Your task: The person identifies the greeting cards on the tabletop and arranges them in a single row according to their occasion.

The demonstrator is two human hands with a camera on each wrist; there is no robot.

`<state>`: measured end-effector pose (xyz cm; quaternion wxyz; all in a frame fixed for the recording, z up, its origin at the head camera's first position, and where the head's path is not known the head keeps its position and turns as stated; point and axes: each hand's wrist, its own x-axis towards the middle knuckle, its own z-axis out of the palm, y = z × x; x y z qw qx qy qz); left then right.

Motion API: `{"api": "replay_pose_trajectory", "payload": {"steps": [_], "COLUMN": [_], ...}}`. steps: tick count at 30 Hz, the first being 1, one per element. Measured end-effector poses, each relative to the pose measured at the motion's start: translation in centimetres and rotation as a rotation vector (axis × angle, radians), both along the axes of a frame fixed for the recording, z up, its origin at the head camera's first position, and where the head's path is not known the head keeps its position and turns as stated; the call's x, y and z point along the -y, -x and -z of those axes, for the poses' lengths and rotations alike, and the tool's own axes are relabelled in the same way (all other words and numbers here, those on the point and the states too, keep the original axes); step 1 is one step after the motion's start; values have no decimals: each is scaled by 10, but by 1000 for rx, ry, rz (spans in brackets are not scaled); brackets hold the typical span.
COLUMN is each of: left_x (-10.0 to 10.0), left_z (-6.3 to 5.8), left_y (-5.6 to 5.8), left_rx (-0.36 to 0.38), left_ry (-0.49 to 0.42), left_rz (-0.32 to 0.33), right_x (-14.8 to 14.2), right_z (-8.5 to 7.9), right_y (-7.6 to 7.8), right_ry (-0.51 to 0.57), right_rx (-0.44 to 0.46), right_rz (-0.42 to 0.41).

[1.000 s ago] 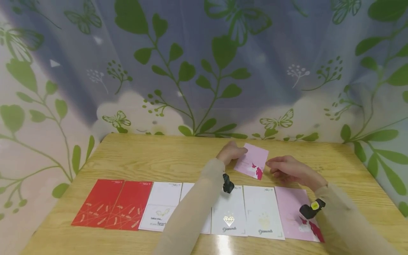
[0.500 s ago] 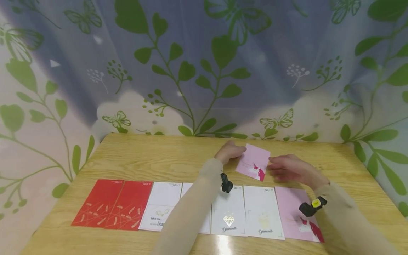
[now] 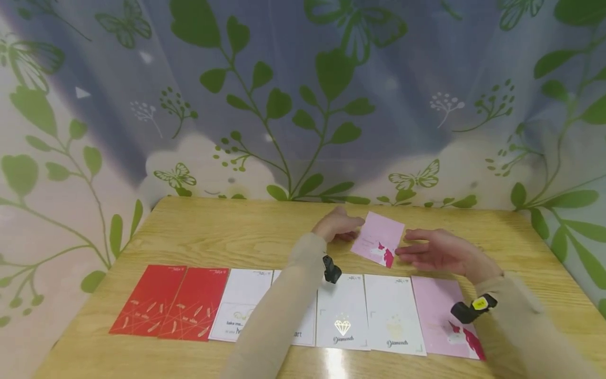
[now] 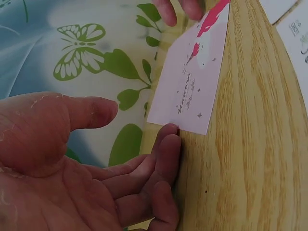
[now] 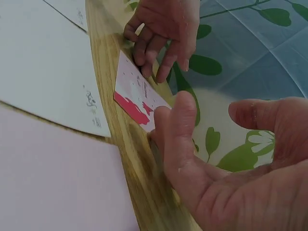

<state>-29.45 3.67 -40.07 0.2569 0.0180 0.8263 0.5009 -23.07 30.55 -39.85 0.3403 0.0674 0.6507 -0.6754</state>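
Note:
A small pink card (image 3: 379,239) with a red-and-white unicorn lies tilted on the far part of the table, between the two hands. At its left side is my left hand (image 3: 337,225); in the left wrist view its fingertips (image 4: 168,132) meet the card's edge, while the thumb stands apart. My right hand (image 3: 447,255) is by the card's right edge with fingers extended and thumb spread. Its fingertips are beside or touching that edge; I cannot tell which. Neither hand grips the card.
A front row holds two red cards (image 3: 194,302), white "take me" cards (image 3: 246,289), white "Diamonds" cards (image 3: 343,316) and a larger pink unicorn card (image 3: 440,302). My left forearm covers part of it. A leaf-patterned curtain (image 3: 284,131) hangs behind the wooden table (image 3: 213,226).
The small pink card has shifted slightly right. My left thumb has come off its face and that hand has drawn a little left. The right hand's fingers have spread apart.

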Motion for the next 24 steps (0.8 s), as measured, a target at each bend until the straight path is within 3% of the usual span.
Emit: {"api": "replay_pose_trajectory", "payload": {"steps": [6,11,19,24], "left_x": [-1,1,3,-1], "left_z": [1,4,9,13], "left_y": [0,-1,-1,6], "left_rx": [21,10,-19,48], "left_ry": [20,-15,-95,-196], "left_rz": [-39,-37,-41,-3], "right_x": [8,12,-4,-4], "right_z": [2,1,0,-1], "right_y": [0,-1,-5,0], "right_ry": [52,27,-93,-212], "right_rx": [-1,4,-66,-127], "right_rz": [9,22,70,47]}}
